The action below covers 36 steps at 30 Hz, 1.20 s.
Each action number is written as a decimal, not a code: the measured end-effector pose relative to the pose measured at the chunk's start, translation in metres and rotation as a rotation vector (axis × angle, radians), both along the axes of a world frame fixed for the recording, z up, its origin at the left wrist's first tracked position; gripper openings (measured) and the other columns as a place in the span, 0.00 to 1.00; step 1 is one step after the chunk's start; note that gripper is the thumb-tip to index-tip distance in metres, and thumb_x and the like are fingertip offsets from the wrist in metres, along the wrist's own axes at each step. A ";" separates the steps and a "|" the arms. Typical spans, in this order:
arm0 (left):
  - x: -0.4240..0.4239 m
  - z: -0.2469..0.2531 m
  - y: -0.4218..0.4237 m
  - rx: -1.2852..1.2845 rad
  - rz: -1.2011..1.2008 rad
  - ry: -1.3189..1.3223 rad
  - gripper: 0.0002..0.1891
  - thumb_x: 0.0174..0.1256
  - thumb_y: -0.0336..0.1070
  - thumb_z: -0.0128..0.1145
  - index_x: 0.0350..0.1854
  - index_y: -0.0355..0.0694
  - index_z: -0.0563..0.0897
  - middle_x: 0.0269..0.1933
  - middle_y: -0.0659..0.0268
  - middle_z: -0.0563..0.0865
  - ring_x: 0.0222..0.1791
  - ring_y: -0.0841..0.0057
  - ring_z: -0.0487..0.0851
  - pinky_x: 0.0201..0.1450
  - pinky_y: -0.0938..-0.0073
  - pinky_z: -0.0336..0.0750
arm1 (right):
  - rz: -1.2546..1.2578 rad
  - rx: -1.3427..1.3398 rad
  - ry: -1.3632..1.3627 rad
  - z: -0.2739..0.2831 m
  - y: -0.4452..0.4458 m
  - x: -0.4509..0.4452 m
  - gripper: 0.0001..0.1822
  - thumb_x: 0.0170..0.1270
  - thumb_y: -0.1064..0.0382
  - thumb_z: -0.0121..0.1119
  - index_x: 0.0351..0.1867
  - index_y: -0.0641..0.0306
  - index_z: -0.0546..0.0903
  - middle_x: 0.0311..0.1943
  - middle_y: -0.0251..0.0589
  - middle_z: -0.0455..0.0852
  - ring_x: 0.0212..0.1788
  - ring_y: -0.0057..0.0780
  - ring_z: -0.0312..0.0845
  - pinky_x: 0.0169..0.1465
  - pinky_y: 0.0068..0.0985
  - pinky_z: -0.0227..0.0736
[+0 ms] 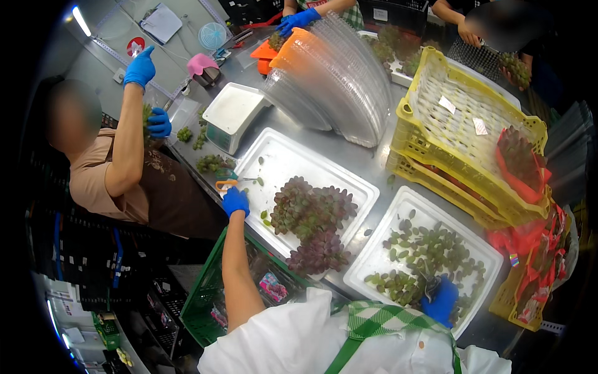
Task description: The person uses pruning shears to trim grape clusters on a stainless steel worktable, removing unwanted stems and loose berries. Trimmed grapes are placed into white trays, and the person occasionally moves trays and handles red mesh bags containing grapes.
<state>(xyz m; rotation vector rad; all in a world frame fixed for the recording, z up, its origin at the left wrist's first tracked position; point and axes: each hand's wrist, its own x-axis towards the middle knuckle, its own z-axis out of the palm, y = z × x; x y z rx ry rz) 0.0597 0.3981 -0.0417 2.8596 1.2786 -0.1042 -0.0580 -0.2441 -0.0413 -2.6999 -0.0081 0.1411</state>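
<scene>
My left hand (236,202), in a blue glove, lies at the left rim of a white foam tray (299,149), right by the orange-handled scissors (226,185); whether its fingers grip them cannot be told. Several green-to-purple grape bunches (303,210) lie in that tray, with a darker bunch (319,252) over its near edge. My right hand (440,301), also gloved in blue, is over the near side of a second foam tray (416,198). A dark object (430,286), not clear in kind, shows at its fingers, among loose grapes (430,245).
A white scale (233,110) and nested clear plastic packaging (336,79) stand beyond the trays. Stacked yellow crates (467,182) are at the right, a green crate (201,290) below my left arm. Co-workers stand at the left and across the table.
</scene>
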 end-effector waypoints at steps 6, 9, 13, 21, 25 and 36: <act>0.002 -0.041 0.014 0.136 -0.131 -0.082 0.20 0.63 0.50 0.45 0.48 0.42 0.77 0.54 0.50 0.75 0.52 0.56 0.75 0.54 0.58 0.69 | 0.008 -0.017 0.005 0.001 -0.001 0.001 0.44 0.37 0.58 0.67 0.60 0.66 0.62 0.49 0.53 0.68 0.53 0.53 0.59 0.59 0.44 0.52; 0.008 -0.047 0.007 0.179 -0.172 -0.101 0.18 0.61 0.49 0.47 0.47 0.44 0.77 0.53 0.49 0.74 0.51 0.55 0.75 0.54 0.57 0.68 | -0.010 -0.011 -0.009 0.003 0.001 0.001 0.43 0.37 0.59 0.67 0.60 0.66 0.62 0.48 0.52 0.69 0.53 0.52 0.60 0.58 0.43 0.53; 0.009 -0.027 0.001 0.050 -0.149 -0.092 0.14 0.59 0.45 0.51 0.43 0.44 0.78 0.46 0.50 0.76 0.46 0.54 0.76 0.49 0.56 0.69 | -0.007 0.030 0.036 0.004 0.001 0.005 0.43 0.37 0.60 0.66 0.60 0.66 0.63 0.47 0.52 0.69 0.52 0.52 0.61 0.58 0.43 0.53; -0.014 -0.034 -0.016 -0.144 -0.391 -0.113 0.08 0.53 0.37 0.55 0.33 0.40 0.76 0.40 0.49 0.76 0.39 0.53 0.77 0.41 0.58 0.72 | -0.035 0.019 0.000 0.002 0.004 0.005 0.42 0.37 0.61 0.66 0.59 0.66 0.63 0.46 0.51 0.70 0.50 0.51 0.62 0.56 0.42 0.55; -0.021 -0.038 -0.018 -0.224 -0.447 -0.049 0.15 0.54 0.46 0.55 0.40 0.43 0.78 0.42 0.48 0.79 0.42 0.54 0.78 0.43 0.58 0.71 | -0.046 0.026 0.018 0.003 0.004 0.006 0.42 0.37 0.61 0.66 0.59 0.66 0.63 0.46 0.51 0.70 0.50 0.51 0.62 0.56 0.42 0.55; 0.004 -0.043 -0.025 -0.046 -0.451 -0.049 0.34 0.58 0.59 0.50 0.66 0.53 0.61 0.48 0.42 0.75 0.48 0.47 0.75 0.51 0.55 0.70 | -0.027 0.038 -0.018 0.002 0.002 0.004 0.42 0.38 0.60 0.66 0.59 0.67 0.64 0.47 0.51 0.70 0.50 0.50 0.62 0.56 0.41 0.55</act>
